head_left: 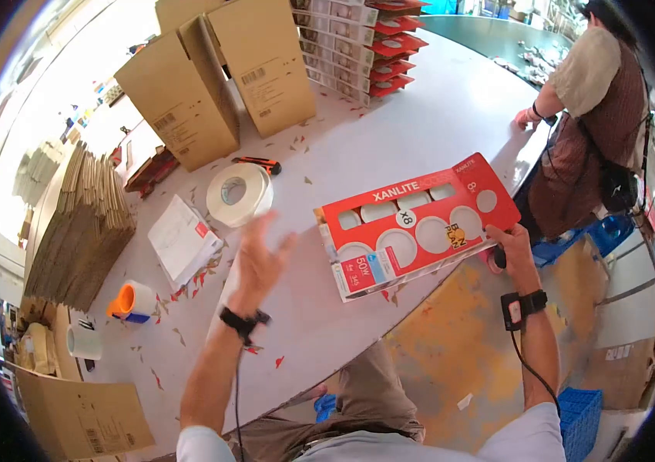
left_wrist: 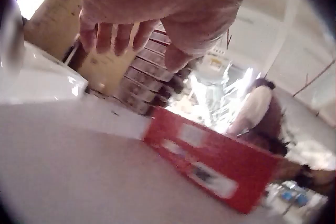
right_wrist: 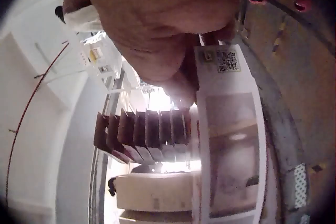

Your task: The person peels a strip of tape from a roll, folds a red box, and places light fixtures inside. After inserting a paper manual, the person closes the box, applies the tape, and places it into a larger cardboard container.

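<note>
My right hand (head_left: pixel 518 250) grips the right end of a red and white light bulb box (head_left: pixel 420 212), its thumb on the printed face. Round cut-outs and "XANLITE" lettering mark that face, and a red flap sticks out at the right end. In the right wrist view the box's narrow side (right_wrist: pixel 231 85) with a QR code stands beside the fingers. My left hand (head_left: pixel 260 260) is raised over the table, left of the box, holding nothing. Its fingers are loosely extended in the left wrist view, apart from the box (left_wrist: pixel 210 155).
Beyond the left hand lie a wide tape roll (head_left: pixel 236 194) and an orange cutter (head_left: pixel 258 165). Brown cartons (head_left: pixel 262 65) and stacked red boxes (head_left: pixel 358 54) stand at the back. Flattened cardboard (head_left: pixel 81 231) is piled left. Another person (head_left: pixel 586 123) stands at the right.
</note>
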The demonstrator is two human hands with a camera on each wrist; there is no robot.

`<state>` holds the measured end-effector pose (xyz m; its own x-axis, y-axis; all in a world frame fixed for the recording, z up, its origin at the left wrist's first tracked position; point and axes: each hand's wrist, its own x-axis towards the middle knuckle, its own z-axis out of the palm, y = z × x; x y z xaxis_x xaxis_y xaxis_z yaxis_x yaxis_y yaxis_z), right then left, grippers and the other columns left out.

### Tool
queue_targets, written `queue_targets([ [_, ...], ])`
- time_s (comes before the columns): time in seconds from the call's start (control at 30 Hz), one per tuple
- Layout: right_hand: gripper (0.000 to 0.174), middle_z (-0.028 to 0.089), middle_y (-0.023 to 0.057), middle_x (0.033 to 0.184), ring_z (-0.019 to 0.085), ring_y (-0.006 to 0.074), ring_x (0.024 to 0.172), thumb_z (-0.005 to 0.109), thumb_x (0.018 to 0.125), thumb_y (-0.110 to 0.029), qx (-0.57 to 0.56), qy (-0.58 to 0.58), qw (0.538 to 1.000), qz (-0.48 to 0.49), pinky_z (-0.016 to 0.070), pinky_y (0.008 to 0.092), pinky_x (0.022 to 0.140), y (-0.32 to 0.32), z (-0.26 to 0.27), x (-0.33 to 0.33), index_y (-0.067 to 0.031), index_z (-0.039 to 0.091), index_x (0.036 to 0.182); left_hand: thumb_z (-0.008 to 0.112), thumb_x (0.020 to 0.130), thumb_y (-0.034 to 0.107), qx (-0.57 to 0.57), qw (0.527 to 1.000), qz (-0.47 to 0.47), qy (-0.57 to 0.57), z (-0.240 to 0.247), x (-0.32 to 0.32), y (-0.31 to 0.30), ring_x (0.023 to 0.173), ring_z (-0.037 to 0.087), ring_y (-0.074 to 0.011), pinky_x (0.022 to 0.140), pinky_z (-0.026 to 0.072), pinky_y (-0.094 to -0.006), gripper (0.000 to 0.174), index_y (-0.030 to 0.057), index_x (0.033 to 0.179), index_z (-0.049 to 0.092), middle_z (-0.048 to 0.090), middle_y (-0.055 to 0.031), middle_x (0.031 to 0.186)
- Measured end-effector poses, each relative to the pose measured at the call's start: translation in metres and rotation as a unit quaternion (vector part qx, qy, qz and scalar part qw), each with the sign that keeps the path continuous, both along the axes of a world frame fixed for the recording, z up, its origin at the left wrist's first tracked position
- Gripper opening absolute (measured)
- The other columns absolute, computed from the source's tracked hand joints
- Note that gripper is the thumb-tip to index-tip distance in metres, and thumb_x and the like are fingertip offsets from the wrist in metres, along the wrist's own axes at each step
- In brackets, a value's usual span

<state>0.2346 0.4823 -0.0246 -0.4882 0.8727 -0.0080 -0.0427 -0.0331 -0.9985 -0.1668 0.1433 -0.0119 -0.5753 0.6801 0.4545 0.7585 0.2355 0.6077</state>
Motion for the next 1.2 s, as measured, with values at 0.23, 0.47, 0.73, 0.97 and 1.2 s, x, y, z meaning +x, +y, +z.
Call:
queue_targets([
  [0.23,0.013,0.071,0.0008,0.082,0.057,0.0106,0.052,0.075,0.091,-0.010,0.018,-0.049,0.998,-0.031,0.0390,0.0295,0.043,-0.053,0.023,0.015,-0.0025,0.071,0.101,0.076,0.091,0.022,0.027,0.923,-0.022,-0.383,0.008,0.126,-0.012,0.105,0.067,-0.0237,0.093,0.0548,-0.0383,0.060,0.0002,0.142,0.053,0.070,-0.0149,0.119],
  [0.47,0.033,0.074,0.0045,0.093,0.066,0.0111,0.071,0.077,0.086,0.000,0.249,0.060,0.967,-0.013,0.0521,0.0269,0.061,-0.122,0.095,0.008,-0.0004,0.068,0.118,0.072,0.093,0.019,0.218,0.837,-0.030,-0.501,0.022,0.147,-0.082,0.117,0.063,-0.0215,0.099,0.0522,-0.0397,0.053,0.0051,0.141,0.055,0.065,-0.0131,0.132],
  [0.73,0.010,0.058,0.0148,0.133,0.055,0.0326,0.125,0.077,0.077,-0.011,0.411,0.174,0.863,0.236,0.0443,0.0458,0.103,-0.206,0.125,-0.030,-0.0047,0.076,0.084,0.051,0.107,0.041,0.467,0.602,-0.033,-0.647,0.022,0.153,-0.235,0.125,0.061,-0.0255,0.110,0.0461,-0.0449,0.052,0.0005,0.139,0.056,0.065,-0.0095,0.131],
  [0.97,0.040,0.061,0.0157,0.122,0.068,0.0174,0.091,0.062,0.086,-0.003,-0.084,0.154,0.951,0.253,0.0563,0.0275,0.080,-0.248,0.032,-0.066,-0.0034,0.054,0.126,0.066,0.091,0.006,0.340,0.767,0.152,-0.523,0.015,0.134,-0.289,0.101,0.071,-0.0188,0.087,0.0555,-0.0282,0.044,-0.0057,0.133,0.061,0.072,-0.0126,0.117],
  [1.2,0.025,0.068,0.0137,0.111,0.061,0.0379,0.118,0.060,0.077,0.011,0.568,-0.121,0.795,0.175,0.0534,0.0475,0.096,-0.186,0.021,-0.114,-0.0054,0.065,0.095,0.069,0.089,0.010,0.169,0.915,0.291,-0.223,-0.034,0.111,-0.321,0.108,0.068,-0.0272,0.101,0.0503,-0.0376,0.042,-0.0034,0.129,0.066,0.072,-0.0145,0.116],
])
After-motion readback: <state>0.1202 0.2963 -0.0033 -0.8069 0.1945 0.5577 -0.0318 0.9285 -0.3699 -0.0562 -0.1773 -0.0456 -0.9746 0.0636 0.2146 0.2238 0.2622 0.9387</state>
